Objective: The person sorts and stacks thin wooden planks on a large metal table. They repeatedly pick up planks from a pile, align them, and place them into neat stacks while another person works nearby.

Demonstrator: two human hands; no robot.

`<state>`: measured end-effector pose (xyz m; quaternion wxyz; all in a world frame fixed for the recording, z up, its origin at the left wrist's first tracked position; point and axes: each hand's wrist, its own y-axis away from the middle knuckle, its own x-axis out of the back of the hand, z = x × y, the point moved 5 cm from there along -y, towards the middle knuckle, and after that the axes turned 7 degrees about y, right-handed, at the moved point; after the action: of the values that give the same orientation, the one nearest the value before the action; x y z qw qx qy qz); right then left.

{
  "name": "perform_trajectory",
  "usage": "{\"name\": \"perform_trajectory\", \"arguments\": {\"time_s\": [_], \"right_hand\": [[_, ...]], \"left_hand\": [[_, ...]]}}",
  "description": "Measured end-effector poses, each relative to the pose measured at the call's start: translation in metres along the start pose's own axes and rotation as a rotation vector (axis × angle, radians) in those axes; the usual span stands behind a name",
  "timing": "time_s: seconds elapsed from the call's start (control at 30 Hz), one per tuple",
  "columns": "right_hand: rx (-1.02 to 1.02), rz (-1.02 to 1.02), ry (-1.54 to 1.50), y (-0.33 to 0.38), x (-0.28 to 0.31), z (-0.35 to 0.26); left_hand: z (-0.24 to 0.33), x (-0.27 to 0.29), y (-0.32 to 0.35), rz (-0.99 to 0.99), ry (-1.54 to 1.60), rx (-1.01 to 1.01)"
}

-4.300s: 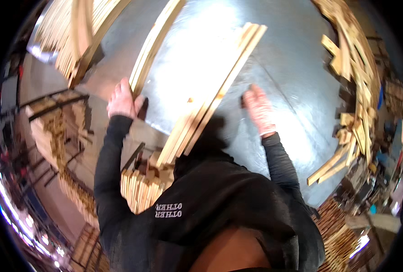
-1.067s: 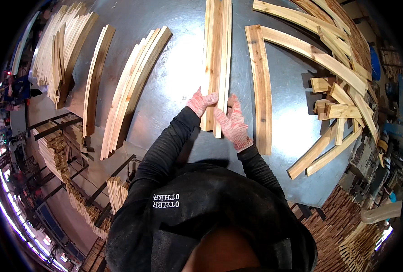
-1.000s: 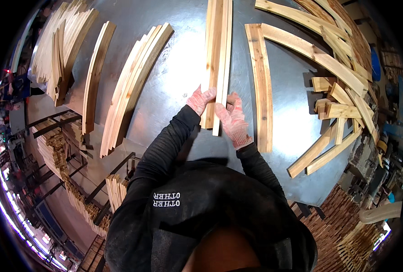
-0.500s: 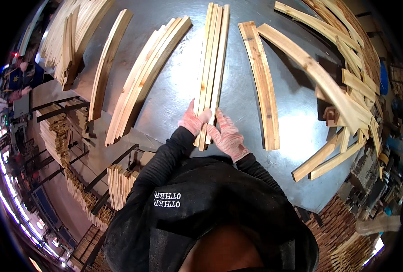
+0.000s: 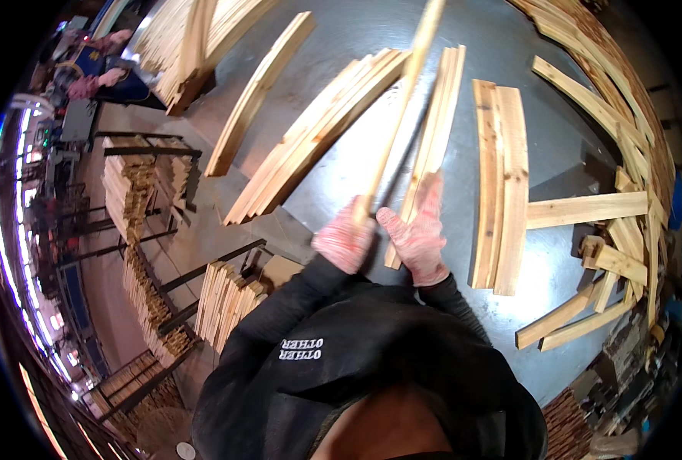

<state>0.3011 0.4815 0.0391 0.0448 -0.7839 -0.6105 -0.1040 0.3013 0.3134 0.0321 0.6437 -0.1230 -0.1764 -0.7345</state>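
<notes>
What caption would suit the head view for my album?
Over a grey table, the left hand holds a pale wooden strip; the right hand lies spread across neighbouring strips.

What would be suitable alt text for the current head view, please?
A pink-gloved left hand grips a long, pale wooden strip; the pink-gloved right hand lies over thin pale wooden strips on a grey metal table. Pale wooden boards lie on both sides.
</notes>
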Motion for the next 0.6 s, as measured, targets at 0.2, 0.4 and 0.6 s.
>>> {"name": "perform_trajectory", "arguments": {"time_s": [0.2, 0.4, 0.6], "right_hand": [[0.051, -0.416, 0.328, -0.067, -0.009, -0.025], [0.482, -0.011, 0.611, -0.095, 0.016, -0.105], [-0.348, 0.135, 0.927, -0.062, 0.001, 0.035]], "left_hand": [[0.122, 0.078, -0.070, -0.165, -0.620, -0.766], [0.101, 0.123, -0.169, -0.572, -1.307, -0.536], [-0.012, 0.233, -0.263, -0.077, -1.137, -0.313]]}}
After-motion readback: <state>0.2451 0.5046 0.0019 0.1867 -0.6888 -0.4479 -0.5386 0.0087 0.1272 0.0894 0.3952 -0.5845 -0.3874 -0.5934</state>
